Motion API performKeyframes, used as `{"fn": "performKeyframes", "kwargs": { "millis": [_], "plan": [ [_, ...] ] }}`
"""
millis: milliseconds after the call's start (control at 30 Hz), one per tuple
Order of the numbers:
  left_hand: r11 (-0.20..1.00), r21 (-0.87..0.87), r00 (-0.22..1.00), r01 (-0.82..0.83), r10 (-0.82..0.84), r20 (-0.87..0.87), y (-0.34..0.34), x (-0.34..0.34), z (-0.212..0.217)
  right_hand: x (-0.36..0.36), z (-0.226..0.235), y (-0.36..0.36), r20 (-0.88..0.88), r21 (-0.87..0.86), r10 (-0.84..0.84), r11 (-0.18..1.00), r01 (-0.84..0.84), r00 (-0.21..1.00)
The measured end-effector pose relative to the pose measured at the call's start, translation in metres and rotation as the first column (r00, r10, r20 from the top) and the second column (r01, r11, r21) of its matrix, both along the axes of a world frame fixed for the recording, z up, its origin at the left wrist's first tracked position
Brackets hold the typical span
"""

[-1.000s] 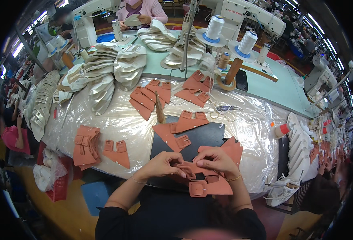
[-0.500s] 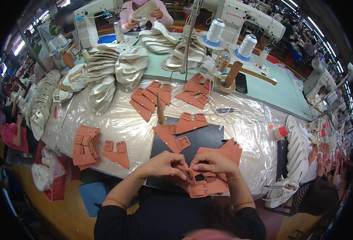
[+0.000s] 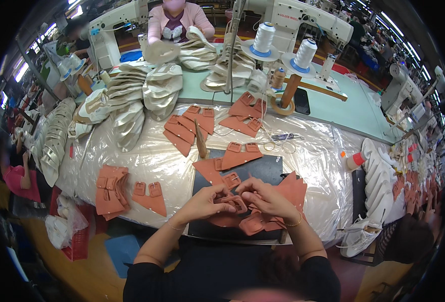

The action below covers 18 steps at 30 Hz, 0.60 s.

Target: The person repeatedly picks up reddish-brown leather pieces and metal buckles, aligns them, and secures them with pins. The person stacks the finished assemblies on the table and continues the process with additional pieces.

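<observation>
Low over the black board point(image 3: 266, 168), my left hand point(image 3: 208, 202) pinches a terracotta-coloured buckle point(image 3: 238, 204) on a strap piece, its frame standing up from the fingers. Close beside it, my right hand point(image 3: 266, 199) has its fingers bent and pinched at the buckle's right edge; the fingertips partly hide what they hold. Under the hands hangs another covered buckle point(image 3: 252, 224) on the same-coloured material. Flat terracotta pieces point(image 3: 291, 194) fan out under my right hand. Beyond my fingers lie buckled strap pieces point(image 3: 240, 156) on the board.
A stack of strap pieces point(image 3: 110, 191) and a single one point(image 3: 150, 199) lie on the plastic-covered table left. Scissors point(image 3: 283, 137), a pointed wooden stick point(image 3: 200, 141) and thread cones point(image 3: 262, 40) stand or lie beyond. Shoe uppers point(image 3: 126, 95) are piled far left; a person sits opposite.
Both hands have risen slightly away from me with the buckle, which now shows its open frame. The person opposite has lowered the pale shoe part.
</observation>
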<state>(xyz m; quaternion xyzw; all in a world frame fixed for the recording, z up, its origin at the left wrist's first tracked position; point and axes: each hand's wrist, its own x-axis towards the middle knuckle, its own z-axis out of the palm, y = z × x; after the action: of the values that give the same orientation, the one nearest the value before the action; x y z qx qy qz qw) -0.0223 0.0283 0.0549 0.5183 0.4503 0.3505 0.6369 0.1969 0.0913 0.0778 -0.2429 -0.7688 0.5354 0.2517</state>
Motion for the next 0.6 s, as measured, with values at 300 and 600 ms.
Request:
{"fn": "performKeyframes", "kwargs": {
  "millis": [300,600],
  "plan": [
    [0.981,0.087,0.976,-0.172,0.158,0.152,0.003,0.021,-0.005,-0.005,-0.005,-0.011,-0.083,0.468,-0.321,0.824,0.321,0.944],
    [0.930,0.286,0.954,-0.230,0.274,-0.122,0.012,0.037,0.002,-0.011,-0.017,-0.019,-0.211,0.329,-0.541,0.745,0.581,0.814]
  ]
}}
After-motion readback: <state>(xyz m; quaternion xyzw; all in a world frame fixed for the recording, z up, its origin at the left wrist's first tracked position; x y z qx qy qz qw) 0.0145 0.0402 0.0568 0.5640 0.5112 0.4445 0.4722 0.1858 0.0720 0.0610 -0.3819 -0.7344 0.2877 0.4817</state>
